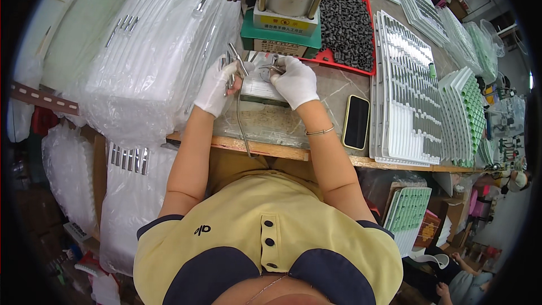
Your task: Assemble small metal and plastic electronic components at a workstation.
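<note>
My left hand (215,86), in a white glove, is closed around several slim shiny metal tubes (237,60), which poke out past the fingertips. A thin dark cord or rod (243,127) hangs from near them over the table edge. My right hand (297,83), gloved too, pinches a small shiny metal piece (274,68); its exact shape is hard to make out. Both hands are over a pale metal block (261,91) at the foot of a bench press with a green head (279,44). The fingers hide part of the block.
Right of the press is a red tray (374,51) of small black plastic sleeves (344,25). A phone (356,122) lies near the front edge, beside white racks (395,141) of metal tubes. Plastic-wrapped stacks (152,39) fill the left. Another person (468,282) sits at lower right.
</note>
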`<state>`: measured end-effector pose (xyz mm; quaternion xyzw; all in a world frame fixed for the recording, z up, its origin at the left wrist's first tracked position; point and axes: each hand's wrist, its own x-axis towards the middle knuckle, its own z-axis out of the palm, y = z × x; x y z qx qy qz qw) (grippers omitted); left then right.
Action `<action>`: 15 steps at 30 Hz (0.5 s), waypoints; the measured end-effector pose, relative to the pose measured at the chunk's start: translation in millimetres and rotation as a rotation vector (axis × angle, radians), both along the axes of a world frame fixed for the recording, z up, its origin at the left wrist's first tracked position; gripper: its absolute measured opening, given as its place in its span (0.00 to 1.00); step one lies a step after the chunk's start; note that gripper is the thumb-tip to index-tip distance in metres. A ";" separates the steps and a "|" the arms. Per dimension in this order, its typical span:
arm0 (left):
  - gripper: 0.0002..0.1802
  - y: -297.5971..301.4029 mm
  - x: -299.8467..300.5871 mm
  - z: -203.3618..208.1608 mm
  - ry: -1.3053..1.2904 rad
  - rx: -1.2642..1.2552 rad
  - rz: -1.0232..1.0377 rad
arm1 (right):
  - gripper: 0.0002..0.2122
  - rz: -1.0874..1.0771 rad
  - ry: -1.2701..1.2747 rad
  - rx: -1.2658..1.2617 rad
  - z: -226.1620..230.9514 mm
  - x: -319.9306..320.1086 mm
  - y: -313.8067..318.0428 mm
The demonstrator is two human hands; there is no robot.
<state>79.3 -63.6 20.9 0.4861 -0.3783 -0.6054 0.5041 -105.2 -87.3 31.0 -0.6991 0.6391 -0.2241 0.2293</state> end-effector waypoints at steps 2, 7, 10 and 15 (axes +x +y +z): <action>0.15 9.6 0.3 -2.3 0.053 0.009 -0.022 | 0.14 -0.007 -0.004 -0.002 2.8 -0.3 2.9; 0.13 32.9 -5.2 3.6 0.049 -0.014 -0.110 | 0.25 -0.012 -0.015 -0.033 -5.8 -26.2 23.6; 0.17 39.7 -9.5 8.4 -0.093 -0.049 -0.318 | 0.20 0.101 -0.596 0.111 15.8 -35.8 54.9; 0.14 56.3 -39.0 4.5 -0.500 -0.156 -0.321 | 0.08 0.119 -0.801 0.217 16.6 -35.3 65.0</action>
